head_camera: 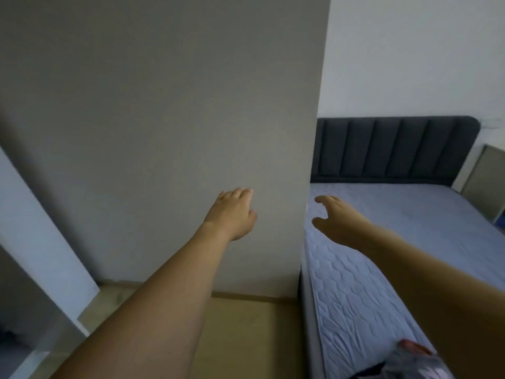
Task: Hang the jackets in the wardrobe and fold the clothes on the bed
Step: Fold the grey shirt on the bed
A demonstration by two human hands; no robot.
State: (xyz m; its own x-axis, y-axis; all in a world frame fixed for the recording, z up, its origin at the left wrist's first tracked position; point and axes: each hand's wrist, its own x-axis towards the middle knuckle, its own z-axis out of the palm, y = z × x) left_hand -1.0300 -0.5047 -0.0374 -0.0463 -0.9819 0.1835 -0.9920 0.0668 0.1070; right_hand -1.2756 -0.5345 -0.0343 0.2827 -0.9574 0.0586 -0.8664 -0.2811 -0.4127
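Head view, near to far. At 5 o'clock, at the frame's lower edge, a bundle of grey clothes (415, 363) lies on the near end of the bed (410, 242); part of it is cut off, so you cannot tell what garments it holds. Your two bare forearms run up from 7 and 4 o'clock toward the centre. Your left hand (232, 212) lies with fingers straight and together, held against or just short of the wardrobe (164, 119) panel; contact cannot be confirmed. Your right hand (332, 217) is spread, thumb apart from loosely extended fingers, empty, poised over the quilted mattress just beside the panel's edge at 3 o'clock. Beyond, at 2 o'clock, stands the dark padded headboard (396, 149). No jacket or hanger is visible. Judged step: you are at the wardrobe door, closing it or about to open it. The next move calls for turning back to the clothes at 5 o'clock and spreading one flat for folding.
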